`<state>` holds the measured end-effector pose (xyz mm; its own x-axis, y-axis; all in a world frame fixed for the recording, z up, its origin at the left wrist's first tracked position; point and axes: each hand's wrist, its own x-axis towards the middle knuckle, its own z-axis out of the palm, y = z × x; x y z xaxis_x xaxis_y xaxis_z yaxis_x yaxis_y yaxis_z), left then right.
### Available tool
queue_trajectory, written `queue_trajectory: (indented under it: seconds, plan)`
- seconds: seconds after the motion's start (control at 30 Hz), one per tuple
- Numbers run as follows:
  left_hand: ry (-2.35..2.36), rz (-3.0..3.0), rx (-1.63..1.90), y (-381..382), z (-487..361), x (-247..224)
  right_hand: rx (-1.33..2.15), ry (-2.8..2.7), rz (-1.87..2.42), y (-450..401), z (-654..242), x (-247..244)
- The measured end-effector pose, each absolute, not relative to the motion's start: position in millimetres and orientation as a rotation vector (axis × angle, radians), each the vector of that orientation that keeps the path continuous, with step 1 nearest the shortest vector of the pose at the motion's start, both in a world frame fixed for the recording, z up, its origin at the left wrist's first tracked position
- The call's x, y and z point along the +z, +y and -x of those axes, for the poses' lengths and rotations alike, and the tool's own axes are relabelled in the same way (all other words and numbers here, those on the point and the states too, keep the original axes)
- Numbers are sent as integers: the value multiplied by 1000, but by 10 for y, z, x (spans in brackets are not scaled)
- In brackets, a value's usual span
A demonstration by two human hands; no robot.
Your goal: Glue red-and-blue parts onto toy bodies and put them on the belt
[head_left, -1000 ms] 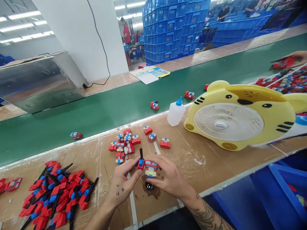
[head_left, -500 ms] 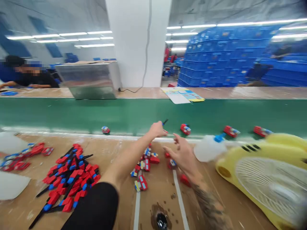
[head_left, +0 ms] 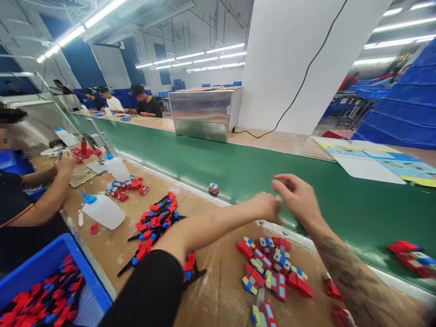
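Note:
My left hand [head_left: 267, 206] reaches over the near edge of the green conveyor belt [head_left: 190, 154], its fingers curled and smeared by motion; anything inside them is hidden. Just right of it, my right hand [head_left: 299, 200] hovers over the belt with fingers bent and thumb apart, and nothing shows in it. Below the hands lies a cluster of small red toy vehicles [head_left: 267, 263] with white, blue and yellow parts. Left of my forearm is a pile of red and blue pieces with black rods [head_left: 156, 222]. One small toy vehicle [head_left: 213, 188] sits on the belt.
At the lower left stands a blue bin [head_left: 68, 250] of red pieces. White bottles with blue caps [head_left: 105, 211] stand on the table beside more toy vehicles [head_left: 127, 185]. A co-worker's arm [head_left: 51, 190] is at far left. Another toy vehicle [head_left: 413, 259] is on the belt at right.
The view has swung left, bringing the co-worker and blue bin in. The black rod seen at my left hand no longer shows. My two hands have come closer together.

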<state>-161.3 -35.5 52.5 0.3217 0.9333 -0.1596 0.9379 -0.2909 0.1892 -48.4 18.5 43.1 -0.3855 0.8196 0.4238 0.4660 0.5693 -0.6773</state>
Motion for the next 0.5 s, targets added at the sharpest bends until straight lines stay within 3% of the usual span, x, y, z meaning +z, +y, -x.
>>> queue_trajectory:
  seconds: [0.13, 0.23, 0.37, 0.5]
  plan:
    - [1923, -2274, -335, -1358, 2924, 738, 694, -2416, 1143, 275, 1639, 134]
    - [1814, -2319, -457, -2018, 3502, 785, 737, -2504, 1117, 140, 2169, -129]
    - [1594, -2433, -455, -2392, 3528, 540, 797, -2526, 1096, -3, 2278, -225]
    - [1532, -2427, -400, -2321, 3338, 270, 912, -2375, 1080, -127, 1822, -15]
